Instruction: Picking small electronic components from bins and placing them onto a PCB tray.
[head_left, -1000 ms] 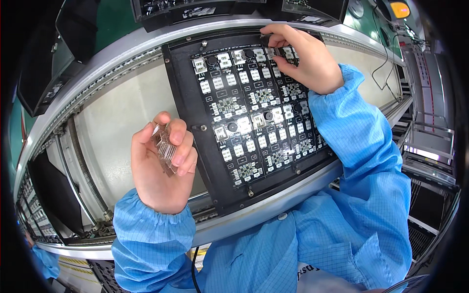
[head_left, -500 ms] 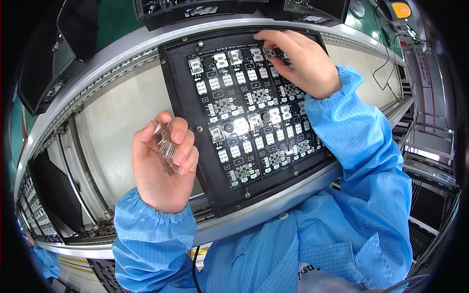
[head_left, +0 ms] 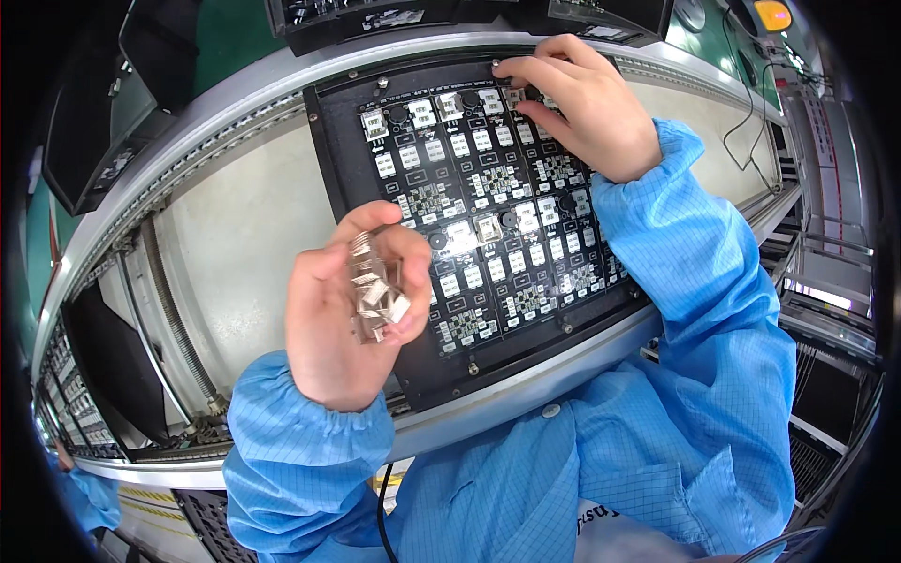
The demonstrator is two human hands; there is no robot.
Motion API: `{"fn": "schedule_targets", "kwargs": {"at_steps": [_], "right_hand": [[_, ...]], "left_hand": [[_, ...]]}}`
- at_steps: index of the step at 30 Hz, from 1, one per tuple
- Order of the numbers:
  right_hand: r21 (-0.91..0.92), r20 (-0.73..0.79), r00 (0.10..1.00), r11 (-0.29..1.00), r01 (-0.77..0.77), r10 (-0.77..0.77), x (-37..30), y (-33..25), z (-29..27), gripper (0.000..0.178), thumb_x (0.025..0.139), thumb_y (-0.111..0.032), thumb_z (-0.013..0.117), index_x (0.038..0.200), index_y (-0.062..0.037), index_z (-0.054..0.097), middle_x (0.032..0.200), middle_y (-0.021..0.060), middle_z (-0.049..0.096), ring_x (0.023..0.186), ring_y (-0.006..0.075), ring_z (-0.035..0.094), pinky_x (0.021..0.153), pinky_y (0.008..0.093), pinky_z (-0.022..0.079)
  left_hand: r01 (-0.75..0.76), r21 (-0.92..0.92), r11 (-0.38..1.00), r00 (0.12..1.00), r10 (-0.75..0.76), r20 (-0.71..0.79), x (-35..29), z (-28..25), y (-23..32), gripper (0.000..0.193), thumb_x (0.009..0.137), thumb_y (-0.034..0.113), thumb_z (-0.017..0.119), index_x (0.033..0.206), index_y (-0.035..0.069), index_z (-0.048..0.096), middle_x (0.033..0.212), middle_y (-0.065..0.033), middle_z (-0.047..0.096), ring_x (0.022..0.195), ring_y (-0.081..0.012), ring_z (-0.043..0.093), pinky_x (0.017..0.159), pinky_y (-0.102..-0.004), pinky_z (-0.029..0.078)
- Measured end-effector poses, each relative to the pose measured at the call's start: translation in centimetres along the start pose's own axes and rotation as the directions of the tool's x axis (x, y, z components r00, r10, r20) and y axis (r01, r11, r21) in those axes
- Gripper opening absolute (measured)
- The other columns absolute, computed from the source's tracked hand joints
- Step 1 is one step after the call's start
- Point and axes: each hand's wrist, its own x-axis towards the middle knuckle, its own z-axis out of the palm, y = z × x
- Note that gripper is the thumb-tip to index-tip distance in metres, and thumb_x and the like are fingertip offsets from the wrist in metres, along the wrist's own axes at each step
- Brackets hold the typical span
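A cluster of small shiny metal pieces [head_left: 380,293] sits in my left hand [head_left: 343,314], the fingers curled round it, over the left edge of a black panel of circuit boards [head_left: 497,192]. At the panel's far edge, the thumb and forefinger of my right hand [head_left: 593,111] bend round a small square metal piece [head_left: 513,97] on the board. How firmly they grip it is partly hidden by the fingers. Similar square metal pieces [head_left: 374,125] stand on the boards among white components and round black parts [head_left: 471,99].
The panel lies in a black frame [head_left: 328,178] with screws, across a conveyor's metal rails [head_left: 404,432]. Black bins [head_left: 375,23] stand behind the far rail. More boards [head_left: 70,403] and another person's blue sleeve [head_left: 89,497] show at far left.
My left hand has moved right, over the panel's edge, and tilted so the metal pieces show more. My right hand has shifted slightly right, its fingers still at the panel's far edge.
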Motion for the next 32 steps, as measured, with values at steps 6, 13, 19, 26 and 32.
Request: {"fn": "schedule_targets", "kwargs": {"at_steps": [6, 13, 19, 26, 32], "right_hand": [[0.776, 0.141, 0.988, 0.611, -0.155, 0.071, 0.8, -4.9, -4.2, 0.028, 0.081, -0.002, 0.065, 0.109, 0.0030, 0.061, 0.107, 0.0137, 0.064, 0.104, 0.0283, 0.060, 0.093, 0.0350, 0.045], [0.965, 0.122, 0.956, 0.259, -0.051, -0.268, 0.9, -8.1, -2.9, 0.033, 0.080, 0.003, 0.066, 0.112, 0.0012, 0.061, 0.109, 0.0134, 0.064, 0.105, 0.0304, 0.059, 0.091, 0.0377, 0.047], [0.961, 0.159, 0.973, 0.251, -0.114, -0.167, 0.1, -7.9, -3.8, 0.025, 0.078, 0.003, 0.068, 0.102, 0.0023, 0.063, 0.099, 0.0128, 0.066, 0.095, 0.0267, 0.063, 0.086, 0.0360, 0.049], [0.873, 0.147, 0.975, 0.442, -0.208, 0.168, -1.7, -4.5, -4.4, 0.020, 0.081, 0.007, 0.057, 0.099, 0.0054, 0.064, 0.108, 0.0161, 0.060, 0.100, 0.0239, 0.060, 0.088, 0.0330, 0.048], [0.602, 0.226, 0.972, 0.776, -0.186, 0.058, -4.0, -4.4, -3.6, 0.023, 0.080, 0.003, 0.061, 0.101, -0.0021, 0.068, 0.105, 0.0122, 0.061, 0.100, 0.0271, 0.058, 0.088, 0.0319, 0.046]], "left_hand": [[0.080, 0.397, 0.914, 0.997, -0.073, -0.034, -0.3, 1.3, -0.5, 0.045, 0.093, 0.034, 0.034, 0.128, 0.006, 0.031, 0.076, -0.0134, 0.059, 0.052, -0.0145, 0.049, 0.043, -0.0238, 0.032], [0.143, 0.503, 0.852, 0.984, -0.177, 0.021, -1.2, 2.4, -0.2, 0.060, 0.092, 0.032, 0.043, 0.137, 0.006, 0.015, 0.080, -0.0159, 0.058, 0.059, -0.0158, 0.053, 0.047, -0.0248, 0.040], [0.145, 0.486, 0.862, 0.968, -0.226, 0.111, -1.1, 2.2, 0.0, 0.057, 0.091, 0.025, 0.043, 0.137, 0.005, 0.016, 0.080, -0.0147, 0.057, 0.058, -0.0162, 0.052, 0.047, -0.0246, 0.040], [-0.149, 0.310, 0.939, 0.985, 0.167, -0.033, -0.5, 1.1, 0.0, 0.036, 0.097, 0.033, 0.032, 0.118, 0.005, 0.042, 0.070, -0.0069, 0.050, 0.050, -0.0129, 0.044, 0.042, -0.0247, 0.033], [-0.113, 0.232, 0.966, 0.990, 0.130, -0.056, -0.4, 0.9, 0.0, 0.035, 0.099, 0.036, 0.034, 0.116, 0.008, 0.045, 0.070, -0.0069, 0.049, 0.049, -0.0141, 0.044, 0.042, -0.0249, 0.034]]}}
